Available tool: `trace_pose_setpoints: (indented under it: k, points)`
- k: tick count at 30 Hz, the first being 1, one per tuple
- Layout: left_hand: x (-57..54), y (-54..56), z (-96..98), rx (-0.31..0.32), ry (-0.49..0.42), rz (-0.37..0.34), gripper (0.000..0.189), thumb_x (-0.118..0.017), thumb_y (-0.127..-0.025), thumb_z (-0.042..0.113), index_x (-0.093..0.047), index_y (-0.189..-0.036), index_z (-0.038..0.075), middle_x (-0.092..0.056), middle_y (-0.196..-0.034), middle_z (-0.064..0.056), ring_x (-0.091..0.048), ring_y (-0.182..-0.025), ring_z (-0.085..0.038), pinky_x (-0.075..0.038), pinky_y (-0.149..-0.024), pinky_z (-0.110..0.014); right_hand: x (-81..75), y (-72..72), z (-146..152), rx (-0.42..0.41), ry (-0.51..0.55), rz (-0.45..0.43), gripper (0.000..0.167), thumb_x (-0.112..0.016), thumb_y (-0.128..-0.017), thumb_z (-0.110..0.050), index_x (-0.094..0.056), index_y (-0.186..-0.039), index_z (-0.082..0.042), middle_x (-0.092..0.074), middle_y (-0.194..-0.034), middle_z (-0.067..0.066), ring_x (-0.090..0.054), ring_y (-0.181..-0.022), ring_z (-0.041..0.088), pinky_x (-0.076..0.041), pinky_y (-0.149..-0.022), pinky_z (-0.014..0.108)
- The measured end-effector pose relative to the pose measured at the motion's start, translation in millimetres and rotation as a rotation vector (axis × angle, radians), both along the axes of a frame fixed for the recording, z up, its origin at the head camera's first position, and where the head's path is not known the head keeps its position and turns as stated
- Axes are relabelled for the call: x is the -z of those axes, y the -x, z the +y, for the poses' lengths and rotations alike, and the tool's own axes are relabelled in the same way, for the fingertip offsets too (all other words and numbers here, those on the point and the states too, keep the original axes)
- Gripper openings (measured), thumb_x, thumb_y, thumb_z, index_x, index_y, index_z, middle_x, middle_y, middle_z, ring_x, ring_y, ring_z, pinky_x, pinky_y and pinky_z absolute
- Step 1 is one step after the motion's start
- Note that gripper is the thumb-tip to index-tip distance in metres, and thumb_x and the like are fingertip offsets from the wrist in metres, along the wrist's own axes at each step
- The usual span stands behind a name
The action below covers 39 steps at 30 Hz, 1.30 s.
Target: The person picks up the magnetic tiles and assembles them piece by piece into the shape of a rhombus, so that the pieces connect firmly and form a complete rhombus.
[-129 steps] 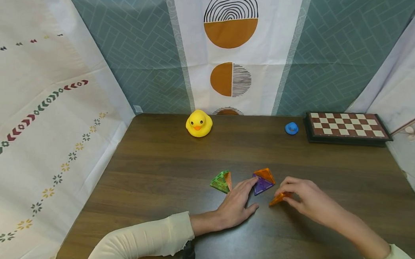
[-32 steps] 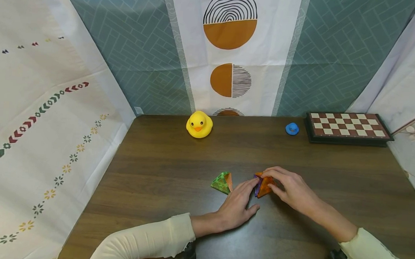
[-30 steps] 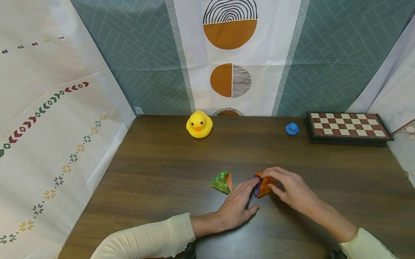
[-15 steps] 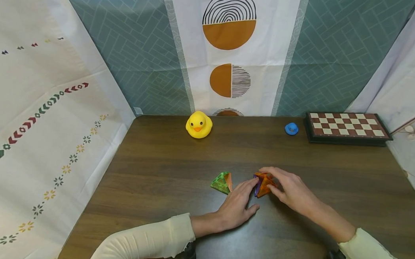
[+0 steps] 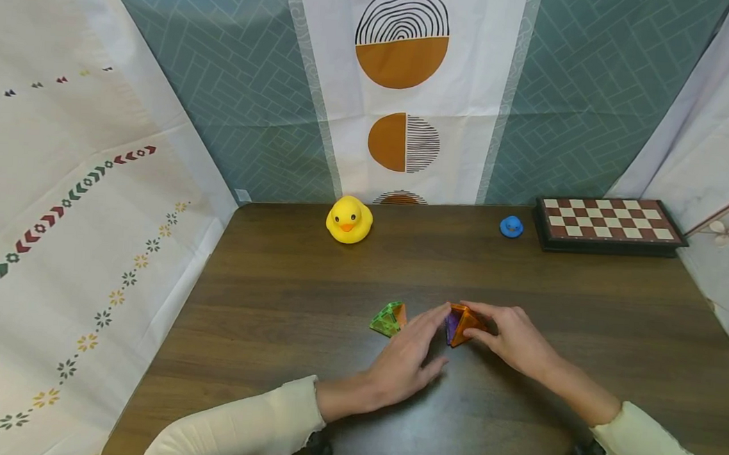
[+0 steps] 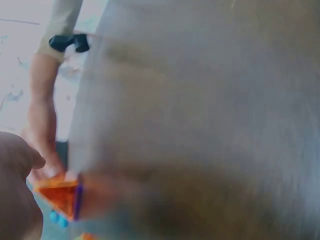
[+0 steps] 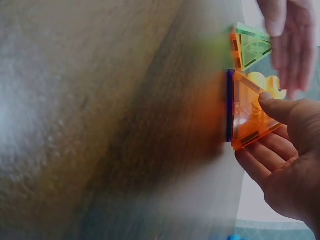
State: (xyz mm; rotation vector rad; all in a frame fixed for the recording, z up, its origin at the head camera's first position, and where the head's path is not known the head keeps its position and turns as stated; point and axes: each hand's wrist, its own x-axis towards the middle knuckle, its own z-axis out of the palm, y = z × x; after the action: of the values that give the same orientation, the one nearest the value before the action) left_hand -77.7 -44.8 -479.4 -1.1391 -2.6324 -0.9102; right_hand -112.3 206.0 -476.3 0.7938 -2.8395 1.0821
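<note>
My right hand (image 5: 514, 337) pinches an orange triangular magnetic tile (image 5: 469, 326) between thumb and fingers. In the right wrist view that see-through orange tile (image 7: 257, 112) stands up from a purple tile (image 7: 230, 105), which lies at its base. Seen from the head, the purple tile (image 5: 452, 323) shows at the left of the orange ones, which lean together in a peak. Straight fingers of my left hand (image 5: 403, 362) reach close beside the purple tile's left edge. Left of them, partly covered, sits a small green and orange magnetic-tile shape (image 5: 387, 320).
At the back of the brown wooden table (image 5: 273, 284) stand a yellow rubber duck (image 5: 349, 219) and a small blue duck (image 5: 511, 227). A checkered game board (image 5: 612, 222) lies at the back right. Patterned cloths hang behind and at both sides.
Over four seconds my right hand has brought an orange tile from the right against the purple one, standing it up. Just now my left hand has drawn back slightly left from the purple tile.
</note>
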Motion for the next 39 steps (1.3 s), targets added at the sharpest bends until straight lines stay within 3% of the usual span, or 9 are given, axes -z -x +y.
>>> trace_pose_setpoints:
  k: [7,9,16,24,30,39]
  points:
    - [-17.9,20.5,-30.4,-0.04,-0.017,0.19,0.088,-0.085,-0.094,0.02,-0.034,-0.163,0.0,-0.04,-0.167,-0.013,-0.042,-0.151,-0.025,-0.036,-0.123,-0.04,4.8,0.3,0.2,0.012,0.031,-0.021,0.047,-0.084,-0.09,-0.004,-0.07,-0.135,0.002,-0.076,-0.118,0.019,-0.076,-0.104,0.034,-0.062,-0.087,0.049]
    - [-18.5,28.0,-40.2,-0.05,-0.021,0.191,0.093,-0.087,-0.092,0.022,-0.033,-0.164,0.001,-0.039,-0.168,-0.012,-0.041,-0.152,-0.024,-0.034,-0.124,-0.04,4.6,0.0,0.1,0.021,0.027,-0.028,0.046,-0.084,-0.091,-0.005,-0.07,-0.135,0.002,-0.076,-0.119,0.019,-0.076,-0.104,0.034,-0.061,-0.087,0.049]
    - [-8.0,47.0,-71.2,-0.064,0.007,0.054,0.109,-0.092,-0.086,0.034,-0.026,-0.168,0.006,-0.033,-0.172,-0.01,-0.038,-0.154,-0.024,-0.038,-0.121,-0.047,3.5,-0.3,-0.2,0.035,0.021,-0.039,0.046,-0.083,-0.091,-0.004,-0.071,-0.134,0.003,-0.076,-0.119,0.019,-0.076,-0.104,0.033,-0.061,-0.087,0.048]
    - [10.3,58.6,-95.1,-0.035,0.038,-0.107,0.102,-0.089,-0.089,0.037,-0.03,-0.167,0.009,-0.039,-0.169,-0.005,-0.045,-0.149,-0.021,-0.042,-0.119,-0.046,2.5,0.6,-0.1,0.026,0.014,-0.061,0.046,-0.083,-0.091,-0.003,-0.069,-0.135,0.004,-0.075,-0.122,0.021,-0.074,-0.109,0.037,-0.06,-0.09,0.05]
    - [18.0,62.0,-104.3,-0.007,0.031,-0.123,0.084,-0.085,-0.093,0.034,-0.044,-0.161,0.008,-0.052,-0.159,-0.004,-0.054,-0.141,-0.019,-0.047,-0.115,-0.044,1.8,0.2,0.3,0.033,0.006,-0.077,0.047,-0.082,-0.092,-0.003,-0.068,-0.136,0.005,-0.074,-0.123,0.023,-0.074,-0.11,0.039,-0.06,-0.09,0.05]
    - [27.4,56.3,-105.9,-0.017,0.003,-0.093,0.068,-0.084,-0.095,0.031,-0.055,-0.153,0.01,-0.063,-0.146,-0.002,-0.066,-0.118,-0.014,-0.057,-0.098,-0.038,5.3,0.0,1.9,0.057,0.014,-0.056,0.043,-0.084,-0.09,-0.002,-0.071,-0.131,0.002,-0.075,-0.12,0.021,-0.076,-0.105,0.036,-0.061,-0.088,0.051]
